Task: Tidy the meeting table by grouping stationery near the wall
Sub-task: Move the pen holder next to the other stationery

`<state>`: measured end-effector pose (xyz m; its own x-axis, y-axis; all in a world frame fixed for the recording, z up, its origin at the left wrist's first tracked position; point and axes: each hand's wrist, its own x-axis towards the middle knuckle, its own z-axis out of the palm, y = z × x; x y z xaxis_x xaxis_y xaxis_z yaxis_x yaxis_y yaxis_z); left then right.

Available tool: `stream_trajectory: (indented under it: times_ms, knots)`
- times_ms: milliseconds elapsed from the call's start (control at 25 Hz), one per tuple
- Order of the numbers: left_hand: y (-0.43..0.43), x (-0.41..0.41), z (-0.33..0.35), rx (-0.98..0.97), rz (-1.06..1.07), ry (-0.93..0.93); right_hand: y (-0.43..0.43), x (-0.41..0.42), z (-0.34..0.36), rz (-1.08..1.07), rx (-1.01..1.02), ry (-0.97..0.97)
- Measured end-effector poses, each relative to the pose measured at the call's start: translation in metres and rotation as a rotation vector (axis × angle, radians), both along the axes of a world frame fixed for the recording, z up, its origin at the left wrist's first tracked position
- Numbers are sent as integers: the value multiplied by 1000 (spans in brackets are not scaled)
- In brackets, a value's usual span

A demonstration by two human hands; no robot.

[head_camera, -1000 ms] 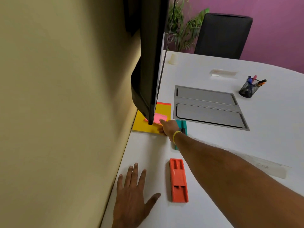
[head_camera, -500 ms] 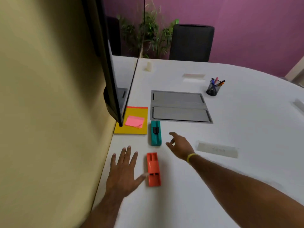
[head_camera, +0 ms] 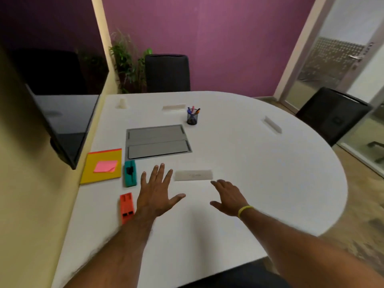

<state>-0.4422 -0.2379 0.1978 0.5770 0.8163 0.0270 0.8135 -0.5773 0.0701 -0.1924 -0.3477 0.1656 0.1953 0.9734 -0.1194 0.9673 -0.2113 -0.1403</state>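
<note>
While left hand (head_camera: 158,196) splays, nameplate (head_camera: 193,175) writing illegible.

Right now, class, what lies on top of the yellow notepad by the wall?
A stack of pink sticky notes lies on the yellow notepad, and nothing else. The patch of cover beneath them is hidden.

Stationery along the wall (head_camera: 31,204) side of our desk (head_camera: 270,183).
We see sticky notes (head_camera: 105,166) on a notepad (head_camera: 97,181) by the wall; right of it the far stapler (head_camera: 130,176), the near stapler (head_camera: 126,207) before that, and the pen cup (head_camera: 192,119) behind the hatch (head_camera: 158,141).
</note>
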Motion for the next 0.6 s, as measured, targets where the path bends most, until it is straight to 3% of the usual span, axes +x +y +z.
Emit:
stream_trajectory:
  times_ms: [200, 600]
  knots:
    - [-77, 90, -11, 11, 9, -3, -91, 100, -10, 23, 28, -81]
    - [-200, 279, -18, 11, 29, -4, -215, 281, -14, -31, -72, -67]
